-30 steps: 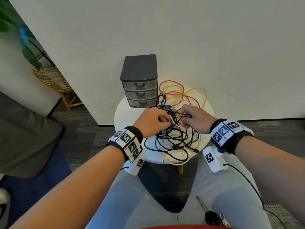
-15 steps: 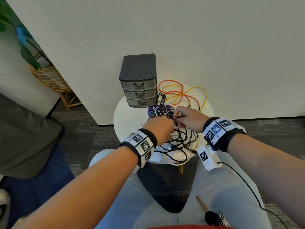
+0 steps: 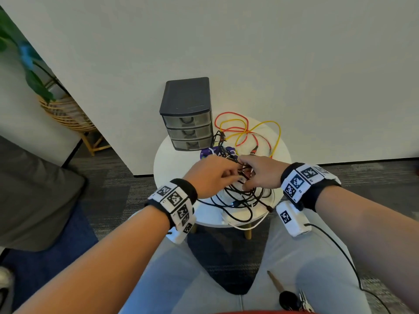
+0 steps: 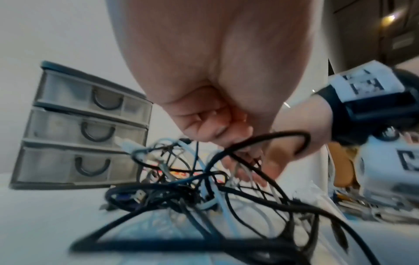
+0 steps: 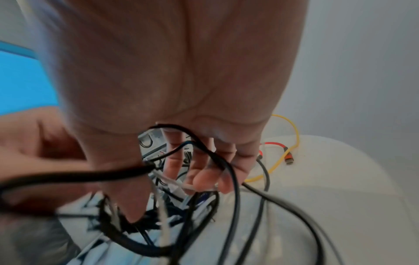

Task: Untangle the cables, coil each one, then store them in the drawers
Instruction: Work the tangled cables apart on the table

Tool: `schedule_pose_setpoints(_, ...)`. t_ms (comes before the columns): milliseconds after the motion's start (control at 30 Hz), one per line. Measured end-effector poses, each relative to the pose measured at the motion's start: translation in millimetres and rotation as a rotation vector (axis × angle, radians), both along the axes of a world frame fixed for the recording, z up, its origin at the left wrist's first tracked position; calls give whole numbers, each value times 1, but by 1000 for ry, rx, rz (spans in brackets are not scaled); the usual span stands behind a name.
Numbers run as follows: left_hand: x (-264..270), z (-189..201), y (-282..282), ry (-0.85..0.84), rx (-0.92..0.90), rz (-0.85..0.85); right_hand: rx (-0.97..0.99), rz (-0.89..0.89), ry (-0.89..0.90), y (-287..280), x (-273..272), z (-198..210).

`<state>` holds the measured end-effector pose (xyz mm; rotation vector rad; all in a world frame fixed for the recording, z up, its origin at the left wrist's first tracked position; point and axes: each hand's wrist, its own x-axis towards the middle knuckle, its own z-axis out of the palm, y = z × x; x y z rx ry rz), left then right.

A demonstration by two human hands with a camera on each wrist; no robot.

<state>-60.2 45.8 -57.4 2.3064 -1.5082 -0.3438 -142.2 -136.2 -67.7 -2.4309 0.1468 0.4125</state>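
A tangle of black and white cables (image 3: 240,200) lies on the near half of a round white table (image 3: 174,166). Loose red and yellow cables (image 3: 247,132) sprawl behind it. A dark three-drawer unit (image 3: 187,123) stands at the table's back left, all drawers closed. My left hand (image 3: 229,175) hovers over the tangle, its curled fingers (image 4: 213,129) pinching a black cable loop (image 4: 283,136). My right hand (image 3: 247,175) meets it from the right. Its fingers (image 5: 204,170) reach down into the tangle, and a black cable (image 5: 90,175) is held against the thumb.
A purple item (image 3: 210,151) lies between the drawers and the tangle. An orange-tipped connector (image 5: 288,158) rests on the table to the right. Keys (image 3: 292,301) sit on my lap. A plant in a wicker stand (image 3: 68,114) and a grey cushion (image 3: 34,189) are at the left.
Both hands have drawn closer together over the top of the tangle. The right hand has shifted left and slightly toward me. The cables stay knotted.
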Motion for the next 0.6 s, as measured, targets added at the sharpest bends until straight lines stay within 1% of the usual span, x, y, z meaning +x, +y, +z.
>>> schedule_pose_setpoints(100, 8, 10, 9, 84, -129, 27, 46, -20, -34, -3, 1, -1)
schedule_pose_setpoints(133, 8, 13, 11, 154, -169, 53, 82, -23, -46, -3, 1, -1)
schedule_pose_setpoints(233, 9, 15, 14, 476, -243, 201, 123, -30, -78, -5, 3, 1)
schedule_pose_setpoints(267, 8, 14, 14, 532, -241, 236, 109, -27, -84, -5, 3, 1)
schedule_pose_setpoints(300, 8, 13, 14, 537, -226, 250, 89, -17, -89, -5, 3, 2)
schedule_pose_setpoints(333, 7, 12, 12, 479, -196, 234, 69, -10, -91, -5, 4, 2)
schedule_pose_setpoints(367, 6, 11, 11, 360, -138, 195, 59, -7, -91, -5, 5, 0)
schedule_pose_setpoints(433, 3, 10, 7, 80, 48, 127, 77, -7, -88, -4, 6, -1)
schedule_pose_setpoints(467, 2, 11, 5, -12, 100, 124, 88, -5, -90, -3, 6, -2)
schedule_pose_setpoints(500, 2, 12, 4, -60, 87, 139, 80, -1, -97, -2, 5, -3)
schedule_pose_setpoints(533, 3, 13, 3, -68, 19, 169, 51, 9, -110, -1, 5, -5)
schedule_pose_setpoints(600, 7, 16, 4, 12, -151, 231, -1, 33, -144, 1, 3, -9)
